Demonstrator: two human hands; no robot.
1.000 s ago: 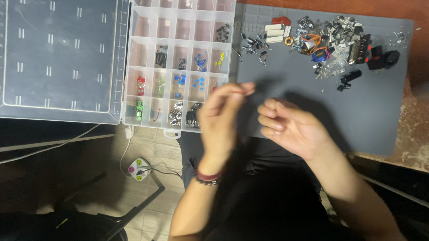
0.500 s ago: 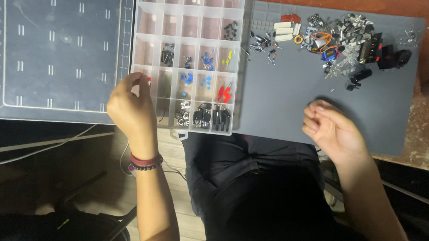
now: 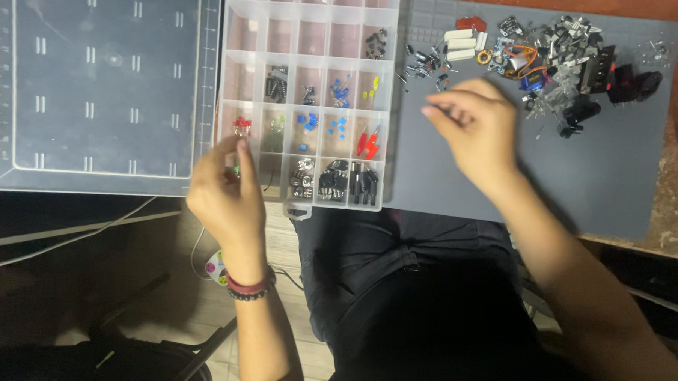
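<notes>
A wooden surface carries everything, and most of it is covered by a grey work mat that spreads under and beyond the right hand. Beyond the left hand, and to its far side, lies the open clear lid of a plastic organiser box, whose tray of small compartments sits between the two hands. The left hand hovers over the tray's near left corner, its fingertips pinched together just beside the compartment holding tiny red parts; whether anything sits in that grip I cannot tell, though a small green bit shows right at the fingers. A dark bead bracelet rings that wrist. The right hand rests above the mat with fingers curled and loosely bunched, tips pointing toward the tray; its grip looks nearly closed, and what it has, if anything, is hidden. Just past its knuckles sprawls a heap of loose electronic parts, black, silver and orange, with a few white cylinders at the near edge of the heap. Inside the tray, close to the right hand, sit red pieces, blue pieces and black parts.
</notes>
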